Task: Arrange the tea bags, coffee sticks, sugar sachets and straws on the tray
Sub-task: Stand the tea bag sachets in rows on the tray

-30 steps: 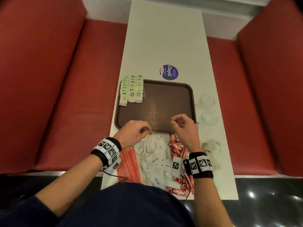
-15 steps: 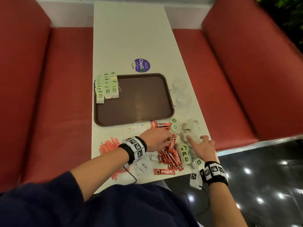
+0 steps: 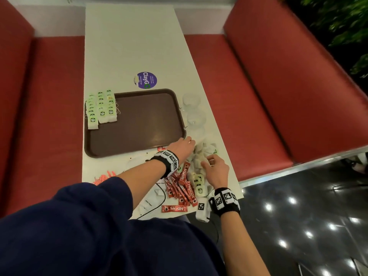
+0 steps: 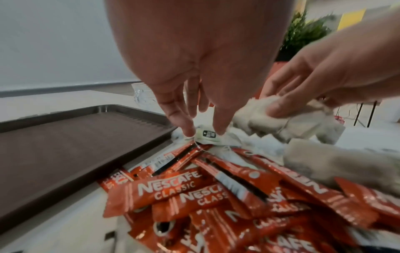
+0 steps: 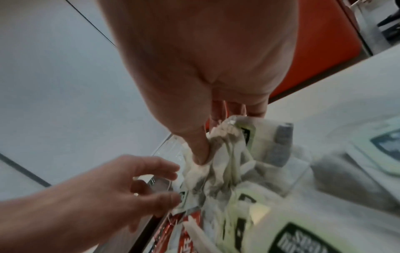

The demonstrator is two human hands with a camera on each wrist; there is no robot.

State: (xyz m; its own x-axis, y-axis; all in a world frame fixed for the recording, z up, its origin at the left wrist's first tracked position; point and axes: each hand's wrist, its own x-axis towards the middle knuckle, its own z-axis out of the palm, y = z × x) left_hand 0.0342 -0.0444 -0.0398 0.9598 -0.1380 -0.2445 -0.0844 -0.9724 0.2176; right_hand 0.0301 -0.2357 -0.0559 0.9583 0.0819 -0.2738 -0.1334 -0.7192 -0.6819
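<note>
Tea bags (image 3: 201,154), pale gauze pouches with green-and-white paper tags, are heaped loosely just off the near right corner of the brown tray (image 3: 139,124), with no common direction among them. One tag (image 4: 208,134) is pinched between the fingertips of the left hand (image 3: 180,147). A crumpled pouch (image 5: 218,154) is gripped by the right hand (image 3: 216,170). Arranged tea bags (image 3: 101,110) are laid in overlapping columns on the tray's far left corner, long axes along the columns. Red coffee sticks (image 3: 182,188) are piled near the tray's front edge, mostly pointing towards it.
</note>
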